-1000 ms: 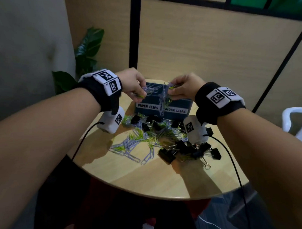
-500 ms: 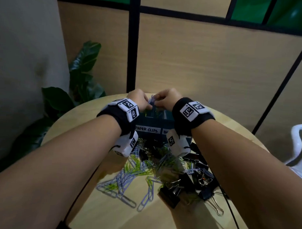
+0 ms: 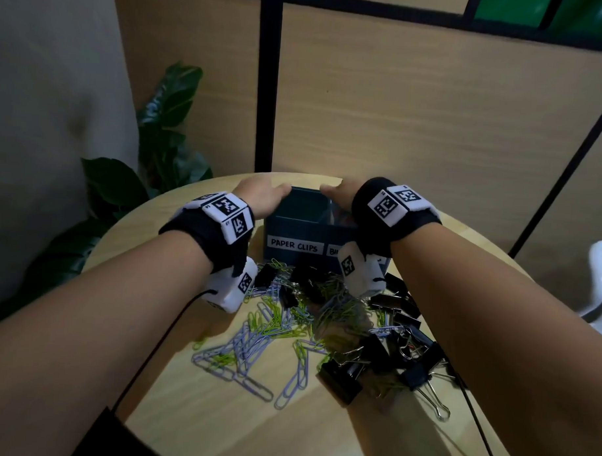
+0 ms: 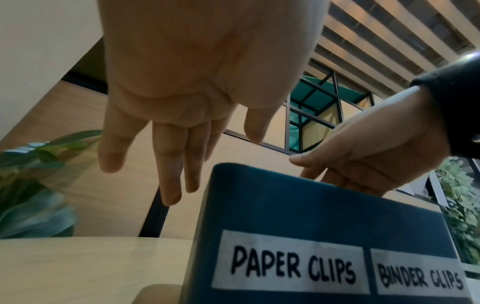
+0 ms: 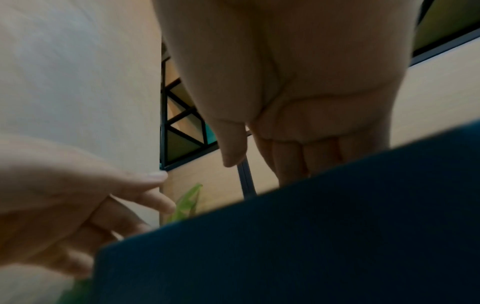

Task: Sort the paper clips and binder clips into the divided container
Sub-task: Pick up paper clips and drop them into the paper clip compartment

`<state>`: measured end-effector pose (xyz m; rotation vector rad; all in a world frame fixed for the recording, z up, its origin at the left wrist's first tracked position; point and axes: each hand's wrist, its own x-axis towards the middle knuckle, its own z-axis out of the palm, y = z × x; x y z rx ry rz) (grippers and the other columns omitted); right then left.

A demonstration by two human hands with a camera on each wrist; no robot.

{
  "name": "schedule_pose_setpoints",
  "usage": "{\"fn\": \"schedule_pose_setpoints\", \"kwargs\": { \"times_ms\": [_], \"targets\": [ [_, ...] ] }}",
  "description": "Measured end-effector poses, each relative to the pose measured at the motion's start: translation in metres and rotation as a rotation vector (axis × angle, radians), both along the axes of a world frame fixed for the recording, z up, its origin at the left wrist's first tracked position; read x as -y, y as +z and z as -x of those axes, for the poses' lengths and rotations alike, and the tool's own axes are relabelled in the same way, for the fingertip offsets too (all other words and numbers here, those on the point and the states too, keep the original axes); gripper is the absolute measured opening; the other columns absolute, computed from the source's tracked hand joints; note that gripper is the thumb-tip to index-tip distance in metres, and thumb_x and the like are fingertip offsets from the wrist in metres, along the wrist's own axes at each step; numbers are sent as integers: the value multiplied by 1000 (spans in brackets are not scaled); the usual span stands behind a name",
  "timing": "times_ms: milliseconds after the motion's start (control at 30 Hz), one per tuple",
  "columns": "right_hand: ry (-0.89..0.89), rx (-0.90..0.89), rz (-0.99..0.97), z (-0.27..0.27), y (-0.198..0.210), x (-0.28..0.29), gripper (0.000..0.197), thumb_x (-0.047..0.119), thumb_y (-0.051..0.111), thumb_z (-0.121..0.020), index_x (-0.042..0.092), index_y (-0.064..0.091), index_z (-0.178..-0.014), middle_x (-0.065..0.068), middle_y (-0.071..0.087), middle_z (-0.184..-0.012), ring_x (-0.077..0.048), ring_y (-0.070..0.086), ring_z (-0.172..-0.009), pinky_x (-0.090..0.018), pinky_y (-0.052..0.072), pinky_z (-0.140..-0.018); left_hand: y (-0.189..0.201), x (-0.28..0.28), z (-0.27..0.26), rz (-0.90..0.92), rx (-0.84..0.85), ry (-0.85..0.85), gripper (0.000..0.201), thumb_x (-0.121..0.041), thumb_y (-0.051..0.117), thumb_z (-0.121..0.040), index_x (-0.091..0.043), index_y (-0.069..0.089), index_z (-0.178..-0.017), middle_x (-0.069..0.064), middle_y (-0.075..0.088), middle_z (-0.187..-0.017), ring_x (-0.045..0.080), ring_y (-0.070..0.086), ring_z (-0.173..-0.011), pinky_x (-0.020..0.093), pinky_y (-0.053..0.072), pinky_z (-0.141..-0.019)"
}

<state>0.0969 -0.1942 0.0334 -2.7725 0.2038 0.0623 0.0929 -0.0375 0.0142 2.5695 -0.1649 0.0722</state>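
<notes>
The blue divided container (image 3: 294, 229) stands at the back of the round table, its front labelled PAPER CLIPS on the left and BINDER CLIPS on the right. My left hand (image 3: 261, 195) hovers by its left rim, fingers straight and holding nothing, as the left wrist view shows (image 4: 187, 148). My right hand (image 3: 338, 196) is over the right part of the box, its fingertips hidden behind the blue front wall (image 5: 285, 246). Purple and green paper clips (image 3: 254, 338) lie loose in front of the box. Black binder clips (image 3: 391, 333) are heaped to their right.
The wooden table (image 3: 217, 429) ends close behind the box, with a panelled wall beyond. A leafy plant (image 3: 167, 120) stands at the back left. A white chair (image 3: 601, 272) shows at the right edge. A black cable (image 3: 159, 345) trails from my left wrist.
A second ago both hands pinched a tangle of paper clips above the box. Now they have dropped to the rim, moved apart and hold nothing. My head has come closer.
</notes>
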Motion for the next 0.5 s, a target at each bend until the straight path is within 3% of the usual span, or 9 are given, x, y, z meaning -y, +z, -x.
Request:
{"fn": "schedule_pose_setpoints", "kwargs": {
  "times_ms": [67,133,200,267,333,400,500],
  "targets": [
    [14,73,-124,1,8,-6,42,36,41,-97,-1,62,-95,-18,63,-104,-31,58,-93,-37,45,-83,-2,-6,15,-25,39,30,59,-47,34,-98,-3,49,-133,15,51,-138,29,49,-124,35,39,-99],
    [57,150,-318,2,15,-10,32,25,46,-96,-1,64,-102,-15,67,-107,-25,56,-87,-38,49,-87,-8,-12,40,-112,177,50,46,-48,43,-94,-10,54,-119,8,55,-119,25,53,-107,34,43,-87],
    [100,205,-409,9,18,-11,30,17,48,-94,2,63,-116,-12,70,-110,-20,59,-88,-37,51,-95,-15,-15,67,-161,208,-123,26,-40,57,-89,-17,54,-100,-1,54,-97,17,50,-87,25,39,-67],
    [117,234,-338,13,16,-12,26,12,51,-91,4,68,-109,-12,72,-103,-23,63,-89,-38,53,-93,-20,-16,84,-223,18,-412,27,-36,67,-83,-20,60,-103,-5,56,-89,16,53,-85,23,40,-62],
    [143,215,-272,22,9,-17,23,13,54,-89,3,71,-101,-10,72,-88,-23,65,-79,-38,57,-85,-23,-16,92,-370,-212,-572,56,-42,72,-78,-25,54,-128,-3,55,-111,18,54,-104,24,46,-81],
    [201,153,-253,37,3,-21,17,17,57,-89,6,69,-95,-3,67,-73,-17,60,-63,-32,55,-67,-28,-13,95,-535,-341,-603,88,-54,72,-71,-33,30,-147,-1,35,-140,19,39,-131,32,38,-108],
    [282,12,-196,61,-3,-24,8,19,62,-87,13,64,-83,-2,62,-67,-15,57,-57,-23,49,-50,-36,-9,97,-684,-355,-594,101,-58,73,-68,-40,17,-150,3,20,-147,24,27,-139,39,32,-114]
  ]
}}
